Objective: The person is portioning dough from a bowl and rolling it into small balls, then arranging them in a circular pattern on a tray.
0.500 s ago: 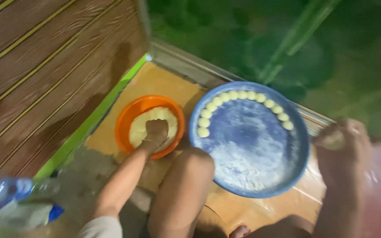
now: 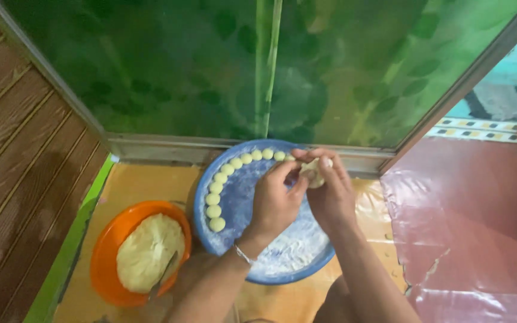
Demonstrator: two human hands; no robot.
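Note:
Both my hands meet over the far side of a round blue tray [image 2: 234, 197] dusted with white flour. My left hand [image 2: 275, 200] and my right hand [image 2: 330, 191] pinch one small pale piece of dough [image 2: 313, 172] between their fingers. Several small dough balls [image 2: 222, 179] lie in a curved row along the tray's left and far rim. To the left sits an orange bowl [image 2: 109, 245] holding a big lump of pale dough [image 2: 148, 251], with a dark utensil [image 2: 163, 276] leaning in it.
The tray and bowl rest on a yellowish mat [image 2: 145, 185] on the floor. A green patterned glass door [image 2: 258, 66] with a metal frame stands just behind. Brown wooden panelling [image 2: 13, 173] runs on the left; a red plastic sheet [image 2: 462, 239] covers the right.
My left hand has left the dough in the orange bowl and joined my right hand over the blue tray, a small piece of dough now between them. The view has swung right.

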